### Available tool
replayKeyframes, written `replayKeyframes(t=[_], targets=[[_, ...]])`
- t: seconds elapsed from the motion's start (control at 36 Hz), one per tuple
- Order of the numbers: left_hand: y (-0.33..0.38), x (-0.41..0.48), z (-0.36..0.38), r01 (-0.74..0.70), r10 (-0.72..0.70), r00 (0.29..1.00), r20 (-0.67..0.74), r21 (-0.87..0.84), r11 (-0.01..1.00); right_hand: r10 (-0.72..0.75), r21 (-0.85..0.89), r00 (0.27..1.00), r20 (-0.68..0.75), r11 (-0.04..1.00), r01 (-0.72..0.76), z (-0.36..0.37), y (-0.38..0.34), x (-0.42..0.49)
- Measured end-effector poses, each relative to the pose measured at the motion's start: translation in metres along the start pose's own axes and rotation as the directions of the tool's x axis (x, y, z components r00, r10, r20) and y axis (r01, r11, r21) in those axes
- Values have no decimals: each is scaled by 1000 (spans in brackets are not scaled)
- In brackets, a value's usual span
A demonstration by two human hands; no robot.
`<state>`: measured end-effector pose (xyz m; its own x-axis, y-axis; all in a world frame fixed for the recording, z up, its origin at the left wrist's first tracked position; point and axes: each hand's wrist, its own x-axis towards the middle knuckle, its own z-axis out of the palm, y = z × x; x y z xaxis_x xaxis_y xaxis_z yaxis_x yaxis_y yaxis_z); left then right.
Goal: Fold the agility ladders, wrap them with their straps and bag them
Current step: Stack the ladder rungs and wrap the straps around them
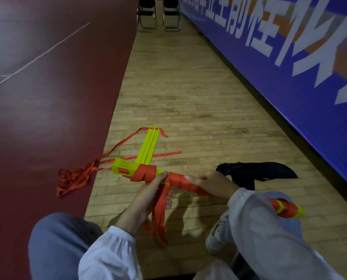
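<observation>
A bundle of yellow ladder rungs wound with red strap runs across my lap, low over the wooden floor. My right hand grips the wrapped middle of the bundle, thumb on top. My left hand holds the loose red strap ends that hang below it, forefinger stretched along the bundle. The bundle's far end sticks out behind my right sleeve. More yellow rungs lie on the floor behind, with a tangle of red strap to the left. A black bag lies crumpled on the floor beyond my right hand.
A dark red mat covers the floor on the left. A blue banner wall runs along the right. Two folding chairs stand at the far end of the wooden strip. My knees and a white shoe fill the foreground.
</observation>
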<state>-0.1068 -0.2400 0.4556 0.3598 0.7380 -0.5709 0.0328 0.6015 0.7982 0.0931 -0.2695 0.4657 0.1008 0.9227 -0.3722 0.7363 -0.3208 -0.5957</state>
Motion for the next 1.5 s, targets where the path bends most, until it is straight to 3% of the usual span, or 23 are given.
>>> replayKeyframes(t=[0.25,0.5,0.92,1.14,1.31,1.5], targets=[[0,-1,-5,15,-15,1000,12,49,999,-65,1,997,-41,998,65,2,4,-4],[6,-1,-6,51,-53,997,57,37,998,-14,45,992,-125,999,19,0,-2,-8],[12,-1,0,-48,49,999,-13,36,998,-55,-28,974,-220,998,50,5,0,-10],[12,0,4,-99,102,991,-83,40,994,-55,3,984,-171,998,56,8,4,-9],[6,-5,3,-115,118,990,-72,45,992,-42,56,996,-74,997,46,2,5,-7],[8,-11,4,-128,130,990,-52,38,991,-22,6,998,-64,1000,23,2,5,-2]])
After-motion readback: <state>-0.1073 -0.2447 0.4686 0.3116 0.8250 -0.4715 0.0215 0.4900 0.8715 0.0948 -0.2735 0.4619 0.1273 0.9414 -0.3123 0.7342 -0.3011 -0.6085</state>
